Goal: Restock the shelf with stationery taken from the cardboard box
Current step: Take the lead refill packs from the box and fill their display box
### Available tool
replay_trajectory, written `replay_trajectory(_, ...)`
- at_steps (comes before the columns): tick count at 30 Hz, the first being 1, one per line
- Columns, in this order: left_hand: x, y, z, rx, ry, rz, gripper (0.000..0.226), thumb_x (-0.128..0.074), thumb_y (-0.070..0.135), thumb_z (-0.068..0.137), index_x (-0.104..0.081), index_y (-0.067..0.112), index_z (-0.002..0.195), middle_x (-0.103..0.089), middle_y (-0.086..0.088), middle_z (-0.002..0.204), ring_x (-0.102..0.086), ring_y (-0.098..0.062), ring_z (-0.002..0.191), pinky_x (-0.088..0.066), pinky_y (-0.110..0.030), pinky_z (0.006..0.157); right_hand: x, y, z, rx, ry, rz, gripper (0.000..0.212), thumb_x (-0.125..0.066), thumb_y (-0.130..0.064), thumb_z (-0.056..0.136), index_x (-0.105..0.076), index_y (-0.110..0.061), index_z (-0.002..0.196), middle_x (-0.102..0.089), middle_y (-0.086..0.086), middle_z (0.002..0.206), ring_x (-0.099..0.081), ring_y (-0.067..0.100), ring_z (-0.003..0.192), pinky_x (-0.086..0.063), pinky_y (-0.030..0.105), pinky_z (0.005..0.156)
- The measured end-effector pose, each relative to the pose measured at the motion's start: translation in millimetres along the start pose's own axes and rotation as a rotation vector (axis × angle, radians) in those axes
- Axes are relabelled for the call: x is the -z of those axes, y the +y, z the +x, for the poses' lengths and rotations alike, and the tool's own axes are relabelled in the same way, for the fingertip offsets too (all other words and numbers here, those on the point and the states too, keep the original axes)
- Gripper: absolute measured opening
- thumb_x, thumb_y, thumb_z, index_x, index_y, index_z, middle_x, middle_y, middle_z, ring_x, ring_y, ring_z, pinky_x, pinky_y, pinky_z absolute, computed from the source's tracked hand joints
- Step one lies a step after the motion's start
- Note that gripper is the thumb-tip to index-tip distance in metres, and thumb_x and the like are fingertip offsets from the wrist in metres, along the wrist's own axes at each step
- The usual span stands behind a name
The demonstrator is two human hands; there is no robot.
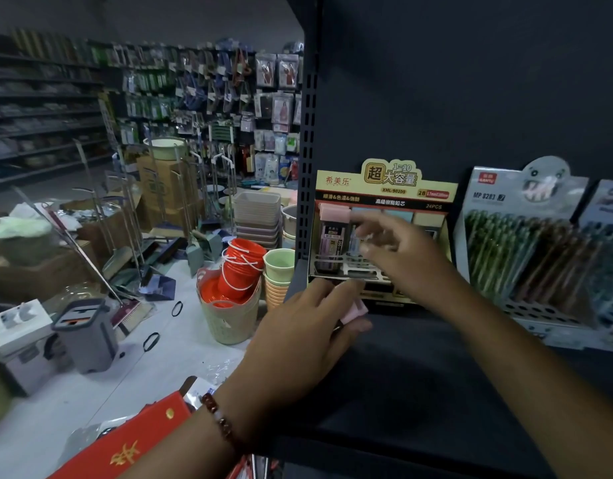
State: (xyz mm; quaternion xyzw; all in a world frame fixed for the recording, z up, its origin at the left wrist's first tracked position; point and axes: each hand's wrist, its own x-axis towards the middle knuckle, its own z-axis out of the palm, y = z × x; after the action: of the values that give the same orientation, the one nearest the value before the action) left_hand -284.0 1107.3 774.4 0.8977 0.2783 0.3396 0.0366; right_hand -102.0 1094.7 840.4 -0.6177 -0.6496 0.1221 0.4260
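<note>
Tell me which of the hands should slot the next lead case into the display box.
Probably the right hand: it is already at the display box slots, seemingly pinching a case. The left hand holds a pink case lower down.

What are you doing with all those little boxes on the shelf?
A person is filling a display box of pencil leads on a dark shelf. The right hand reaches into the display, where one pink-capped lead case already stands; it is blurred, so what it holds is unclear. The left hand waits just below, holding another pink case. A pen display stands to the right.
</note>
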Motion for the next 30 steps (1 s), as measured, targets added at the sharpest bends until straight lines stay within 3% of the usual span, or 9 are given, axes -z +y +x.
replay_trajectory(4, 4.2, 3.3, -2.5, 0.038, 0.218, -0.122, 0.040, -0.039, 0.049, 0.098, -0.045, 0.031, 0.133, -0.063, 0.009, 0.111, -0.056, -0.003, 0.089, -0.048, -0.013, 0.066, -2.1, -3.8, -43.8, -0.090, -0.346, 0.420, 0.052, -0.065, -0.003, 0.089, -0.060, -0.041, 0.124, -0.067, -0.016, 0.119, -0.062, 0.002, 0.111, -0.052, 0.025, 0.092)
replay_trajectory(8, 7.7, 4.0, -5.2, 0.087, 0.308, -0.213, 0.037, -0.041, 0.048, 0.099, -0.051, 0.029, 0.129, -0.063, 0.018, 0.093, -0.056, 0.004, 0.082, -0.041, -0.001, 0.064, -20.3, -2.4, -52.8, -0.129, -0.178, 0.544, 0.031, -0.073, -0.015, 0.080, -0.070, -0.024, 0.109, -0.074, -0.003, 0.105, -0.069, 0.014, 0.100, -0.057, 0.028, 0.087)
replay_trajectory(11, 8.5, 4.8, -6.2, 0.116, 0.307, -0.222, 0.040, -0.038, 0.054, 0.099, -0.054, 0.028, 0.124, -0.067, 0.016, 0.087, -0.058, 0.001, 0.073, -0.040, -0.005, 0.058, -25.5, -0.4, -51.2, -0.140, -0.140, 0.550, 0.021, -0.074, -0.011, 0.082, -0.070, -0.015, 0.102, -0.074, 0.001, 0.094, -0.070, 0.018, 0.089, -0.058, 0.031, 0.081)
replay_trajectory(14, 9.9, 6.8, -6.8, 0.121, 0.324, -0.275, 0.046, -0.026, 0.054, 0.102, -0.056, 0.024, 0.122, -0.054, 0.024, 0.074, -0.054, 0.008, 0.067, -0.036, -0.006, 0.054, -24.6, 2.9, -51.2, -0.147, -0.156, 0.624, 0.028, -0.077, -0.019, 0.077, -0.067, -0.013, 0.103, -0.073, 0.001, 0.093, -0.066, 0.013, 0.082, -0.054, 0.025, 0.067)
replay_trajectory(17, 10.2, 7.9, -8.2, 0.108, 0.321, -0.292, 0.043, -0.024, 0.044, 0.104, -0.055, 0.022, 0.124, -0.061, 0.016, 0.089, -0.057, -0.001, 0.076, -0.041, -0.017, 0.059, -19.9, 8.0, -48.8, -0.214, -0.079, 0.719, 0.036, -0.070, -0.026, 0.071, -0.065, -0.015, 0.104, -0.074, -0.003, 0.087, -0.067, 0.010, 0.076, -0.050, 0.023, 0.060)
replay_trajectory(21, 9.8, 10.3, -9.2, 0.061, 0.266, -0.191, 0.042, -0.031, 0.035, 0.100, -0.054, 0.015, 0.127, -0.066, 0.006, 0.098, -0.055, -0.004, 0.076, -0.042, -0.015, 0.057, -10.3, 15.0, -43.1, -0.255, 0.048, 0.887, 0.034, -0.068, -0.025, 0.070, -0.064, -0.013, 0.102, -0.069, -0.002, 0.079, -0.060, 0.010, 0.069, -0.047, 0.020, 0.054)
replay_trajectory(25, 6.1, 10.4, -6.5, 0.017, 0.181, -0.052, 0.050, -0.031, 0.046, 0.101, -0.050, 0.013, 0.133, -0.065, 0.001, 0.109, -0.057, -0.007, 0.086, -0.051, -0.025, 0.065, 2.1, 20.2, -39.4, -0.266, 0.175, 0.968, 0.037, -0.066, -0.023, 0.073, -0.065, -0.018, 0.110, -0.069, -0.001, 0.087, -0.060, 0.014, 0.078, -0.046, 0.025, 0.061)
replay_trajectory(28, 3.9, 9.9, -4.9, 0.009, 0.101, 0.007, 0.051, -0.035, 0.051, 0.099, -0.045, 0.018, 0.137, -0.062, 0.004, 0.115, -0.057, -0.008, 0.093, -0.050, -0.024, 0.072, 8.8, 23.3, -37.4, -0.250, 0.244, 0.888, 0.047, -0.066, -0.023, 0.078, -0.064, -0.027, 0.125, -0.067, 0.006, 0.097, -0.064, 0.014, 0.084, -0.050, 0.030, 0.070)
replay_trajectory(30, 3.6, 10.0, -4.2, -0.001, 0.080, 0.029, 0.048, -0.037, 0.052, 0.099, -0.044, 0.022, 0.136, -0.060, 0.007, 0.115, -0.055, -0.007, 0.095, -0.048, -0.023, 0.074, 12.1, 24.1, -35.5, -0.231, 0.291, 0.816, 0.042, -0.065, -0.019, 0.085, -0.063, -0.028, 0.126, -0.064, 0.010, 0.100, -0.065, 0.013, 0.087, -0.052, 0.030, 0.070)
